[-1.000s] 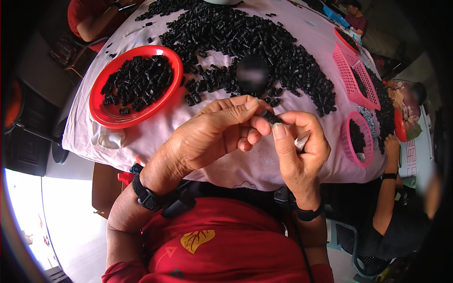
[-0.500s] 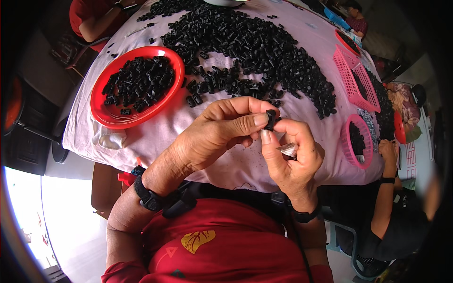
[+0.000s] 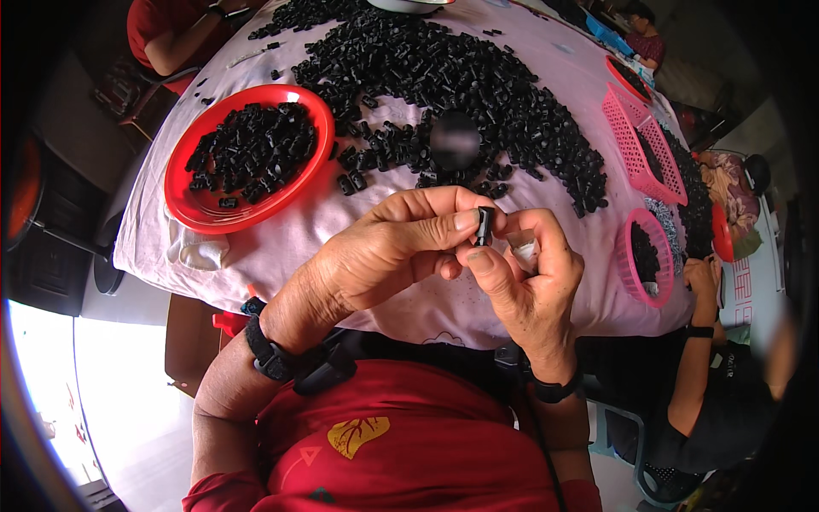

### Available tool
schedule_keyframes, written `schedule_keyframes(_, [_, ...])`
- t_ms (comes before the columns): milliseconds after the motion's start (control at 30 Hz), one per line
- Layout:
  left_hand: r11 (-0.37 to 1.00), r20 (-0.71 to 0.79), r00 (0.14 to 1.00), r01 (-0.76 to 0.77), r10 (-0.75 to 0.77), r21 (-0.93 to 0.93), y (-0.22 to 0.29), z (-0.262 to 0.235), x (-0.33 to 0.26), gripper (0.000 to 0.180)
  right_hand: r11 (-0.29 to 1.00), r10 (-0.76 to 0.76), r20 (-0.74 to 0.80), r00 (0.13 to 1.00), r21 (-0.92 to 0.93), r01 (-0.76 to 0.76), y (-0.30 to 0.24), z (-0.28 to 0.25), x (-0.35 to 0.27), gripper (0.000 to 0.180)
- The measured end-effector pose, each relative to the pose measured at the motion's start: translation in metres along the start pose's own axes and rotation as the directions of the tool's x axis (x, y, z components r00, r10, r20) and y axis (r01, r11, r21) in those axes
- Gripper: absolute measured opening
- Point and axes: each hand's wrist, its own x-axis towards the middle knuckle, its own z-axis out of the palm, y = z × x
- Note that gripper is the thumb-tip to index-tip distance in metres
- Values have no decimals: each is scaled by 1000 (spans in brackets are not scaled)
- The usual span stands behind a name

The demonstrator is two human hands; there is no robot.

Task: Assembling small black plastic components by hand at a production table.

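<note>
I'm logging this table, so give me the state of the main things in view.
Left hand, pinching a black piece
Black piece, held roughly upright
Right hand, curled around a whitish item
Red plate, partly filled with black pieces
Black pile, spread loosely over the pink cloth
Pink cloth, wrinkled
Pink oval basket, holding black contents

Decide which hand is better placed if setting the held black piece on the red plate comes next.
Probably the left hand: it grips the black piece and is nearer the red plate. The right hand is farther off and holds a whitish object.
</note>
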Motion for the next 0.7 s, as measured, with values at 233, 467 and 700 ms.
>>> schedule_keyframes(233, [998,10,1000,14,-15,63,1,1,-1,27,997,-27,-4,1000,-71,27,1,1,0,44])
schedule_keyframes(467, [995,-6,1000,10,-10,94,0,1,0,26,992,-72,2,997,-100,72,7,2,0,47])
schedule_keyframes(700, [997,-3,1000,13,-13,77,-3,-1,0,27,981,-68,5,998,-180,67,6,2,0,49])
